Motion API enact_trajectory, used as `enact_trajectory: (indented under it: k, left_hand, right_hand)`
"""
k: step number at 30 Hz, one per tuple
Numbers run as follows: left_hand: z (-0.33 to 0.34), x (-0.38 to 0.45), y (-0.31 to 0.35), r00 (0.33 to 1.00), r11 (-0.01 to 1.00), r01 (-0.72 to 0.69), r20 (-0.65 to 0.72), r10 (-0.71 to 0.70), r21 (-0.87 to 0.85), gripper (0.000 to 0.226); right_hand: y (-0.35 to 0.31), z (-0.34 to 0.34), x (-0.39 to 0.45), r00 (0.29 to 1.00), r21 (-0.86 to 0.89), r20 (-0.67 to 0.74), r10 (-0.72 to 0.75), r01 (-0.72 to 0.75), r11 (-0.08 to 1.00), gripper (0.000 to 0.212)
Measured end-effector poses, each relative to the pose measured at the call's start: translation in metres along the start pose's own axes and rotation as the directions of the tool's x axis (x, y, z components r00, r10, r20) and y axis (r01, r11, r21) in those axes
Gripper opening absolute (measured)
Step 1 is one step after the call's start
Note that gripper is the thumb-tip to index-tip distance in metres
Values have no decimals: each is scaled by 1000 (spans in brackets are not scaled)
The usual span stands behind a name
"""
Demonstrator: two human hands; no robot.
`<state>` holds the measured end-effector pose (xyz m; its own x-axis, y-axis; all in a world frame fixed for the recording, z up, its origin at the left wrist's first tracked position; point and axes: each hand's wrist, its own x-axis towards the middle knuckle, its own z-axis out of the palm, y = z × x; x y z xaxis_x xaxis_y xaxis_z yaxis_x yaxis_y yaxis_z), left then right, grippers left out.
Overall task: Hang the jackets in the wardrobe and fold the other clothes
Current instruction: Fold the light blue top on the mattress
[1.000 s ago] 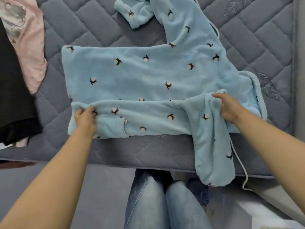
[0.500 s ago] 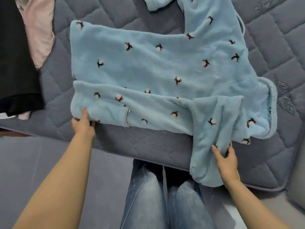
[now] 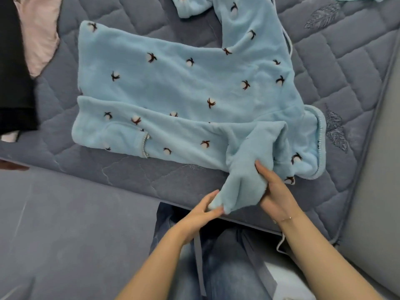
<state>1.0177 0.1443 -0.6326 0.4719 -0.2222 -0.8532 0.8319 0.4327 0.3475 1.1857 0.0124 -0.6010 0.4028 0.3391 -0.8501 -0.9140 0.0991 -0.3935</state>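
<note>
2 hands at the mattress [image 3: 151,180] edge, left hand [image 3: 202,210] pinching blue fleece top's [image 3: 173,83] sleeve [image 3: 242,182] end, right hand [image 3: 275,191] gripping it higher

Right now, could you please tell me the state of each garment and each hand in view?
Blue fleece top: spread flat on the mattress, near edge folded over.
Sleeve: bunched, hanging over the mattress edge.
Left hand: pinches the sleeve end.
Right hand: holds the sleeve higher up.
Pink garment: lying crumpled.
Black garment: lying beside it.

Bare mattress [image 3: 134,169] left of hands — black garment [image 3: 13,72] beyond.
</note>
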Motion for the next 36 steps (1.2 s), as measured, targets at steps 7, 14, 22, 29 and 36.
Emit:
enact_trajectory:
  k: [7, 14, 22, 29, 36]
  left_hand:
    - [-7, -14, 40, 965, 794, -215, 0, 261, 568, 26]
    - [-65, -54, 144, 900, 849, -422, -258, 351, -317, 33]
    - [-155, -44, 170, 735, 621, -587, -664, 139, -519, 47]
    - [-121, -6, 119, 661, 820, -402, -749, -46, -406, 45]
    - [-102, -14, 266, 635, 469, -740, -730, 252, -483, 15]
  right_hand:
    - [-53, 38, 25, 991, 132, 99, 95, -107, 985, 32]
    - [-85, 70, 40, 982, 454, 172, -84, -3, 891, 33]
    - [-5, 68, 67, 966, -294, -89, 243, -259, 920, 20]
    - [-2, 33, 89, 987, 66, -157, 30, -20, 998, 21]
    - [-51, 61, 108, 969, 483, -1, 249, -217, 848, 29]
